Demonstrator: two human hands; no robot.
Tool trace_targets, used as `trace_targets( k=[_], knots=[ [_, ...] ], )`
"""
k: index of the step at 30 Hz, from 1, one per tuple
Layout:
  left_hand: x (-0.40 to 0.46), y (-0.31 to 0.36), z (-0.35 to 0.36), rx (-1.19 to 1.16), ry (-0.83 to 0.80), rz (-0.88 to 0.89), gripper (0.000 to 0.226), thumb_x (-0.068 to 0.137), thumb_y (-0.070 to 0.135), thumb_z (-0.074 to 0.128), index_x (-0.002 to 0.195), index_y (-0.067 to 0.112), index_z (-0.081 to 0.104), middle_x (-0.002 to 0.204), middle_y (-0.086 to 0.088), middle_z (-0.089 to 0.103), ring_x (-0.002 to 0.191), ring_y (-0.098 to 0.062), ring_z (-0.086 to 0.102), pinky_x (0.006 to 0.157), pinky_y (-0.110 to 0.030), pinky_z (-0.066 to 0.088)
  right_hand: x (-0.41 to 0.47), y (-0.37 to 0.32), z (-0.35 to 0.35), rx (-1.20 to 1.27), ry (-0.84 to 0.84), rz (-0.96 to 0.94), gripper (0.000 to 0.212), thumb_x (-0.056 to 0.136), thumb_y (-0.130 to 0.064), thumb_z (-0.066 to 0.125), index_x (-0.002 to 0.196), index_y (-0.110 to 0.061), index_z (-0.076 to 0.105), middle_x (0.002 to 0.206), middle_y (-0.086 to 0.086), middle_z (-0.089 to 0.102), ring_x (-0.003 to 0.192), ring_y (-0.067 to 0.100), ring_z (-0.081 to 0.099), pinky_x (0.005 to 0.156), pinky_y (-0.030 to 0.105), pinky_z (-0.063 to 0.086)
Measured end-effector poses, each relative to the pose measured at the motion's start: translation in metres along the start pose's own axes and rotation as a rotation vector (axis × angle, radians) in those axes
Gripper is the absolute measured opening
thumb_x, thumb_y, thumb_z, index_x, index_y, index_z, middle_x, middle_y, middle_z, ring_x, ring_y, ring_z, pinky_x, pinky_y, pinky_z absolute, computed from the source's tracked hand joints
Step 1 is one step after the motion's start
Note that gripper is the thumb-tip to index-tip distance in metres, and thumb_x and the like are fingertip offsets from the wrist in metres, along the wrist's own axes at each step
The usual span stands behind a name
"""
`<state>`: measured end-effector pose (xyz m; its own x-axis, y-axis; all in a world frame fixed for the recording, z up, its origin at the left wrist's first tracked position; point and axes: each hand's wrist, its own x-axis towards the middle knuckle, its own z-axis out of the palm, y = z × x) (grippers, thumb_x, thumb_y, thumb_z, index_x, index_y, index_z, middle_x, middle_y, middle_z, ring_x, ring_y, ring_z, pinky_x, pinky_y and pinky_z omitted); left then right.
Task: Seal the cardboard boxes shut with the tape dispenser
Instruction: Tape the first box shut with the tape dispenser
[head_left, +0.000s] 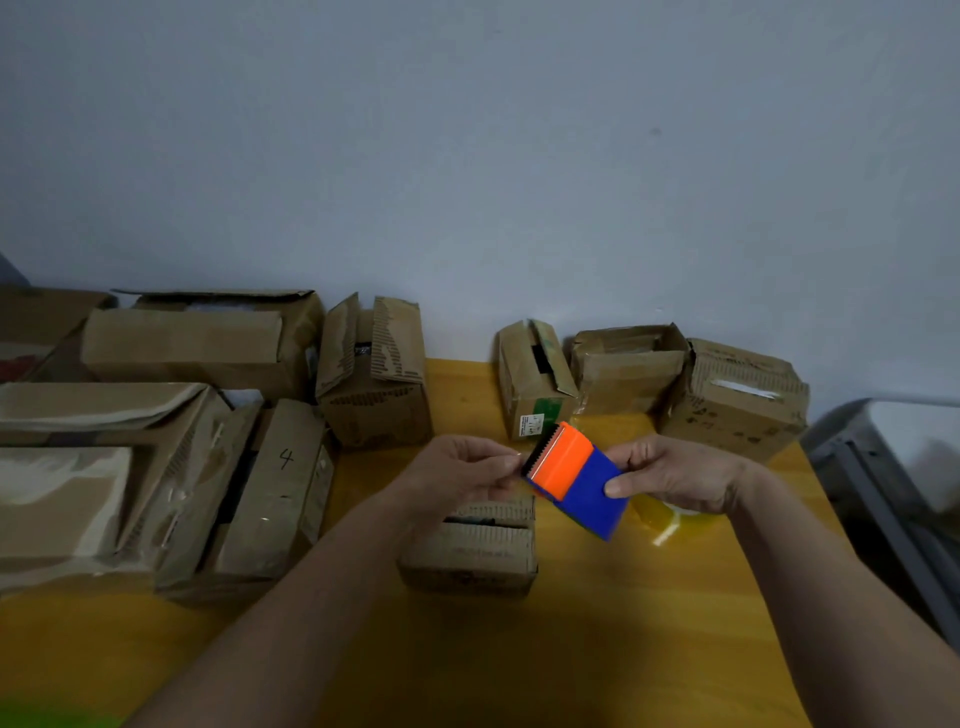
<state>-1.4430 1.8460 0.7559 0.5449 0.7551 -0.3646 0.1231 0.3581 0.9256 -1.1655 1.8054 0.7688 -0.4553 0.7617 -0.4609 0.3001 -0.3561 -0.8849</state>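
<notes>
My right hand (675, 475) grips a blue and orange tape dispenser (576, 480), held in the air above the table. Its toothed orange end points left. My left hand (467, 467) pinches something thin at that toothed edge, probably the tape's end. Directly below the hands a small cardboard box (472, 551) sits on the yellow table (597, 649), its top flaps down with a dark gap between them. A roll of clear tape (665, 514) lies on the table under my right hand.
Several cardboard boxes crowd the left side, one marked "4" (280, 483), and more stand along the wall at the back (628, 369). A grey metal frame (883, 493) stands past the table's right edge.
</notes>
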Motion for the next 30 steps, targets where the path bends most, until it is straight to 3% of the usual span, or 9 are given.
trace_targets(
  k=[4, 9, 11, 14, 19, 22, 24, 26, 30],
  knots=[
    [0.001, 0.007, 0.008, -0.068, 0.030, 0.015, 0.017, 0.094, 0.016, 0.057, 0.093, 0.014, 0.074, 0.094, -0.006, 0.073, 0.088, -0.014, 0.068, 0.073, -0.023, 0.053, 0.002, 0.005, 0.000, 0.102, -0.030, -0.044, 0.034, 0.085, -0.017, 0.066, 0.117, -0.005, 0.066, 0.123, 0.020, 0.063, 0.118, 0.033, 0.058, 0.104, 0.043, 0.045],
    [0.005, 0.015, 0.012, -0.330, 0.012, -0.086, 0.036, 0.099, 0.031, 0.046, 0.088, 0.005, 0.068, 0.096, -0.013, 0.072, 0.094, -0.024, 0.068, 0.073, -0.032, 0.056, 0.005, 0.007, -0.001, 0.122, -0.074, -0.083, 0.035, 0.086, -0.020, 0.065, 0.119, -0.009, 0.066, 0.123, 0.016, 0.064, 0.118, 0.030, 0.058, 0.102, 0.040, 0.046],
    [0.006, 0.018, 0.007, -0.404, -0.052, -0.131, 0.034, 0.095, 0.033, 0.051, 0.089, 0.004, 0.067, 0.099, -0.014, 0.071, 0.097, -0.027, 0.067, 0.076, -0.034, 0.056, 0.006, 0.009, -0.002, 0.127, -0.069, -0.086, 0.039, 0.086, -0.020, 0.064, 0.122, -0.005, 0.063, 0.125, 0.019, 0.062, 0.119, 0.032, 0.057, 0.104, 0.042, 0.045],
    [0.009, 0.018, 0.004, -0.229, -0.060, -0.126, 0.018, 0.083, 0.021, 0.070, 0.093, 0.007, 0.066, 0.098, -0.011, 0.071, 0.093, -0.022, 0.069, 0.075, -0.030, 0.056, 0.008, 0.010, -0.001, 0.104, -0.065, -0.067, 0.044, 0.085, -0.020, 0.065, 0.124, -0.001, 0.060, 0.125, 0.020, 0.062, 0.119, 0.034, 0.056, 0.104, 0.043, 0.044],
    [0.015, 0.013, -0.001, 0.293, 0.250, 0.044, 0.019, 0.092, 0.024, 0.062, 0.079, 0.013, 0.071, 0.063, 0.005, 0.065, 0.059, -0.005, 0.059, 0.058, -0.017, 0.050, 0.011, 0.002, 0.002, 0.006, -0.059, -0.019, 0.039, 0.085, -0.021, 0.064, 0.120, -0.006, 0.062, 0.119, 0.014, 0.067, 0.113, 0.026, 0.062, 0.099, 0.037, 0.048],
    [0.015, 0.015, -0.004, 0.679, 0.354, 0.232, 0.018, 0.092, 0.029, 0.062, 0.087, 0.018, 0.075, 0.077, 0.008, 0.068, 0.070, 0.001, 0.058, 0.063, -0.014, 0.043, 0.011, -0.003, 0.004, -0.037, -0.033, -0.011, 0.041, 0.084, -0.025, 0.064, 0.121, -0.007, 0.061, 0.117, 0.010, 0.068, 0.112, 0.023, 0.062, 0.100, 0.040, 0.048],
    [0.014, 0.016, -0.005, 0.742, 0.390, 0.277, 0.020, 0.093, 0.030, 0.060, 0.090, 0.017, 0.075, 0.087, 0.005, 0.067, 0.081, -0.001, 0.057, 0.069, -0.019, 0.042, 0.011, -0.005, 0.007, -0.038, -0.023, -0.019, 0.041, 0.085, -0.026, 0.064, 0.121, -0.006, 0.061, 0.117, 0.010, 0.068, 0.112, 0.025, 0.062, 0.101, 0.040, 0.047],
    [0.016, 0.014, -0.007, 0.677, 0.371, 0.206, 0.023, 0.095, 0.028, 0.056, 0.084, 0.016, 0.072, 0.087, 0.003, 0.065, 0.087, -0.007, 0.058, 0.075, -0.025, 0.044, 0.013, -0.008, 0.012, -0.044, -0.006, -0.026, 0.041, 0.085, -0.029, 0.065, 0.119, -0.006, 0.062, 0.115, 0.011, 0.068, 0.110, 0.027, 0.062, 0.099, 0.041, 0.048],
    [0.014, 0.009, -0.008, 0.073, 0.184, -0.029, 0.014, 0.093, 0.010, 0.059, 0.079, 0.011, 0.060, 0.079, -0.005, 0.067, 0.082, -0.024, 0.067, 0.077, -0.037, 0.057, 0.022, -0.016, 0.027, -0.063, 0.061, 0.006, 0.039, 0.074, -0.046, 0.076, 0.097, -0.014, 0.073, 0.098, 0.008, 0.074, 0.088, 0.020, 0.070, 0.078, 0.031, 0.057]
  ],
)
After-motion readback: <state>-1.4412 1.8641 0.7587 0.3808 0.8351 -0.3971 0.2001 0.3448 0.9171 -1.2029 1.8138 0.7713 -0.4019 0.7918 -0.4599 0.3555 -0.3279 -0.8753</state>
